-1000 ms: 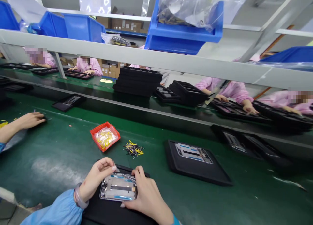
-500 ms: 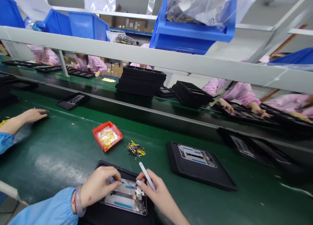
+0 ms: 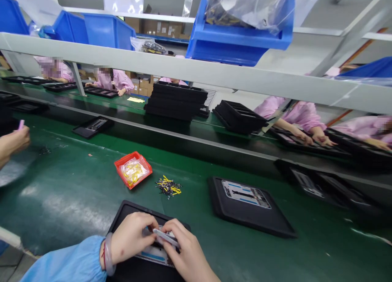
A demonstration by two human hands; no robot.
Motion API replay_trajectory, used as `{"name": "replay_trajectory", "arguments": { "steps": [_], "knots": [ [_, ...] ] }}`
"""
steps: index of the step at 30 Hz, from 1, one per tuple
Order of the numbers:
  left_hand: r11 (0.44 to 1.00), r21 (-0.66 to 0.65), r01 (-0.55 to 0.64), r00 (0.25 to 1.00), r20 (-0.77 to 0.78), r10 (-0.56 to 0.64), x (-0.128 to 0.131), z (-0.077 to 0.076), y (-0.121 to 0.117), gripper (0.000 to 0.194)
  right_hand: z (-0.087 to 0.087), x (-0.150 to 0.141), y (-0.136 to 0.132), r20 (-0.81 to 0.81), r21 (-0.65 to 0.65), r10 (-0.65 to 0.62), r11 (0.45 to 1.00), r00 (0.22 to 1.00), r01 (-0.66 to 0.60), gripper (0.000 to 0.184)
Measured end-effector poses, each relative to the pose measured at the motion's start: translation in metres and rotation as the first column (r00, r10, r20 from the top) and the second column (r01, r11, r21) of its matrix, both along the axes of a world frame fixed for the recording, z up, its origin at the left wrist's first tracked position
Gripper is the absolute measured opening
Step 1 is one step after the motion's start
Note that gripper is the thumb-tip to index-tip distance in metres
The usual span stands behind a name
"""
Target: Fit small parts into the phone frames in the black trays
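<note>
At far left a co-worker's hand (image 3: 14,141) holds a small pink stick (image 3: 21,124), and further right a red tray (image 3: 133,169) of bagged yellow parts and a loose pile of small parts (image 3: 168,186) lie on the green belt, not yet used up. In the black tray (image 3: 128,210), the phone frame (image 3: 154,257) sits half-hidden under the curled left hand (image 3: 130,237) and the right hand (image 3: 186,249), whose fingers (image 3: 173,233) pinch a white pick (image 3: 165,237); another frame (image 3: 246,194) lies in its own tray further right.
</note>
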State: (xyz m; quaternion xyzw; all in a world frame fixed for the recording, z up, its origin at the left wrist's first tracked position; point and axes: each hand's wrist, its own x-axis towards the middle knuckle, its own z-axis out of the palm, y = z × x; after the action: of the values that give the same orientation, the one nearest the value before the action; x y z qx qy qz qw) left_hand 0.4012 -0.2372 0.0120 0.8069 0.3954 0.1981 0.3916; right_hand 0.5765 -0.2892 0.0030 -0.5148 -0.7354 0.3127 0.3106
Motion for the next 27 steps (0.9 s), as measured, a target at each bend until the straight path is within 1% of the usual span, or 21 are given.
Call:
{"name": "replay_trajectory", "arguments": {
  "steps": [4, 8, 11, 13, 16, 18, 19, 20, 22, 25, 27],
  "knots": [
    [1.000, -0.020, 0.012, 0.999, 0.033, -0.012, 0.000, -0.001, 0.000, 0.012, -0.002, 0.001, 0.002, -0.017, 0.035, -0.018, 0.999, 1.000, 0.019, 0.019],
    [0.999, 0.033, 0.007, 0.997, 0.074, -0.010, -0.001, 0.000, 0.001, 0.012, -0.002, 0.001, 0.004, -0.043, 0.052, -0.055, 0.997, 0.998, 0.058, 0.013],
    [0.998, 0.057, 0.001, 0.996, 0.084, -0.005, -0.001, 0.001, 0.000, 0.013, -0.001, 0.001, 0.005, -0.081, 0.014, -0.074, 0.997, 0.994, 0.076, 0.012],
    [0.998, 0.062, 0.002, 0.997, 0.082, -0.007, -0.001, 0.000, -0.001, 0.014, 0.001, 0.002, 0.007, -0.120, -0.061, -0.093, 0.994, 0.988, 0.086, 0.012],
    [0.998, 0.067, 0.016, 0.998, 0.062, -0.020, 0.000, -0.001, -0.001, 0.013, 0.004, 0.008, 0.010, -0.193, -0.267, -0.119, 0.962, 0.974, 0.064, 0.010],
    [0.996, 0.086, 0.014, 0.999, 0.044, -0.018, -0.001, -0.002, -0.001, 0.012, 0.006, 0.014, 0.014, -0.247, -0.387, -0.114, 0.922, 0.962, 0.010, 0.020],
    [0.995, 0.101, 0.008, 0.999, 0.037, -0.012, -0.002, -0.002, 0.000, 0.013, 0.006, 0.017, 0.016, -0.279, -0.426, -0.121, 0.905, 0.953, -0.010, 0.025],
    [0.993, 0.117, 0.004, 0.999, 0.034, -0.008, -0.004, -0.003, 0.000, 0.013, 0.006, 0.019, 0.018, -0.316, -0.452, -0.149, 0.892, 0.937, -0.011, 0.030],
    [0.989, 0.149, 0.010, 1.000, 0.026, -0.014, -0.006, -0.003, 0.000, 0.013, 0.005, 0.023, 0.023, -0.404, -0.507, -0.265, 0.861, 0.876, 0.027, 0.040],
    [0.977, 0.197, 0.081, 0.996, -0.045, -0.073, -0.009, -0.004, -0.003, 0.012, 0.004, 0.024, 0.030, -0.526, -0.565, -0.447, 0.820, 0.724, 0.096, 0.054],
    [0.964, 0.215, 0.154, 0.983, -0.131, -0.128, -0.010, -0.004, -0.006, 0.012, 0.004, 0.023, 0.032, -0.580, -0.557, -0.500, 0.819, 0.643, 0.135, 0.056]
  ]
}}
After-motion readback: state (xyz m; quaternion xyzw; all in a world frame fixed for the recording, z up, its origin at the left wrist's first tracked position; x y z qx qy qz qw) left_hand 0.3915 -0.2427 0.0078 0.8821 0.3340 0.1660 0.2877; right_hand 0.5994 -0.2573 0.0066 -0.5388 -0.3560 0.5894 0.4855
